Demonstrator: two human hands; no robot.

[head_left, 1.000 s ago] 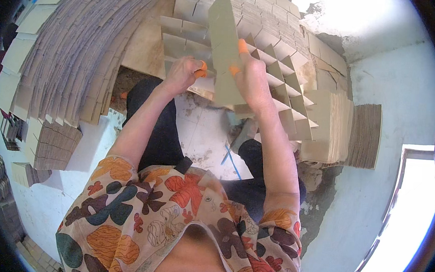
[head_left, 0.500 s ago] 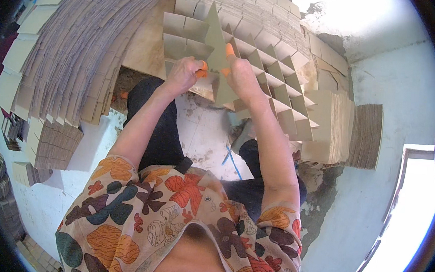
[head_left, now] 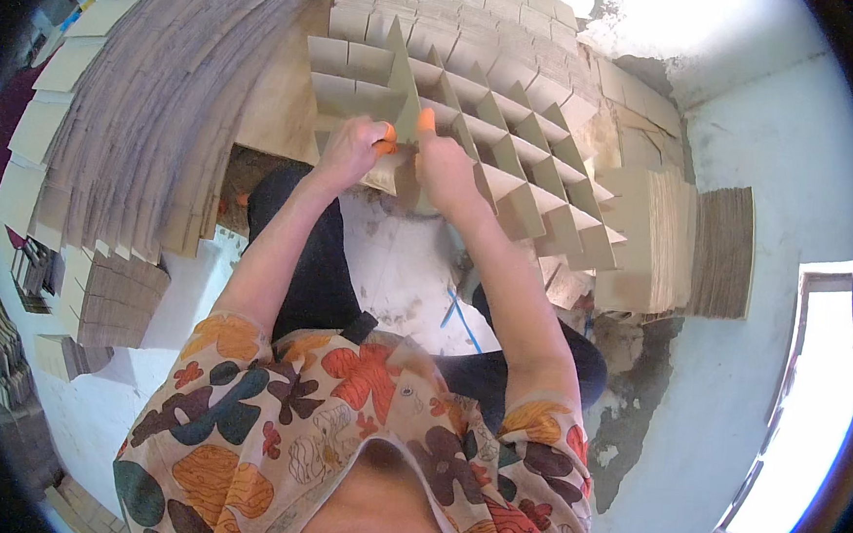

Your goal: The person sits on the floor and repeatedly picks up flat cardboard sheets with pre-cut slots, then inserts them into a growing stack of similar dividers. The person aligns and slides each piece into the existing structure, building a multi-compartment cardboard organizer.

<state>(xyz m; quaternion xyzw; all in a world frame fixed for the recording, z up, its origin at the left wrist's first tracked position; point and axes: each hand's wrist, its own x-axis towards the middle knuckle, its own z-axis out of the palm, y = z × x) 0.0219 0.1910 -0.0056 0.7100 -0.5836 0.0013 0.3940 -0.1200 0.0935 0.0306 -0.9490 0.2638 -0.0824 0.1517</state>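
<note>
A cardboard partition grid (head_left: 529, 167) of interlocked strips is in front of me, with several square cells to the right. One tall cardboard strip (head_left: 402, 81) crosses it upright between my hands, its pointed top corner raised. My left hand (head_left: 353, 152) is closed at the near edge of the grid, pinching the cardboard just left of that strip. My right hand (head_left: 442, 170) is closed on the tall strip's near end, thumb pointing away from me. Orange covers show on fingers of both hands. The fingertips are partly hidden.
Long curved stacks of cardboard strips (head_left: 163, 104) fill the left side, beside a brown board (head_left: 273, 96). More strips (head_left: 481, 21) lie behind the grid. Stacked cardboard (head_left: 664, 244) stands at the right by the pale wall (head_left: 718, 372). A blue strip (head_left: 464, 320) lies on the floor.
The tall strip has sunk lower into the grid and stands out less. My right hand has moved left and slightly nearer me, and the left hand slightly down.
</note>
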